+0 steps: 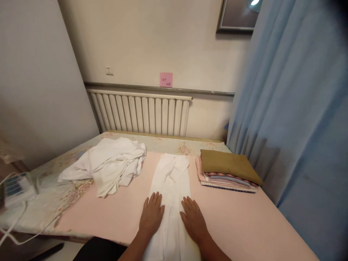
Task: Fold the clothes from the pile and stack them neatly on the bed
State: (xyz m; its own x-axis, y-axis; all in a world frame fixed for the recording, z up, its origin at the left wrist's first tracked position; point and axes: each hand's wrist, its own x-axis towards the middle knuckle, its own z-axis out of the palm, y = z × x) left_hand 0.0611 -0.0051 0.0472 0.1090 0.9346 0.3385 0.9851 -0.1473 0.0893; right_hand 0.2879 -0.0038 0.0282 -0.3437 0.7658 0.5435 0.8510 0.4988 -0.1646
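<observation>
Pink cloth (pixel 231 224) is lying under a white garment (pixel 170 192), over whose opposite edges the left hand (pixel 152 214) and right hand (pixel 193 217) are resting flat, outstretched. Farther off, rumpled white fabric (pixel 116 163) is sitting left, folded textiles (pixel 228 163) right; behind, a radiator (pixel 141 112) is lining the wall (pixel 136 40).

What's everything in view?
Long cloth garment: one, white, centre
Crumpled cloth heap: one, white, left
Folded fabric stack: one, multicoloured, right
Flat sheet: one, pink, under garment
Flowered cover: one, pale, under sheet
Ribbed radiator: one, cream, back
Pipe: one, grey, above radiator
Square note: one, pink, wall
Socket: one, white, wall
Framed picture: one, dark, wall
Draped curtain: one, blue, right
Tall panel: one, grey, left
Cables: several, white, left
Left hand, right hand: two, on garment
</observation>
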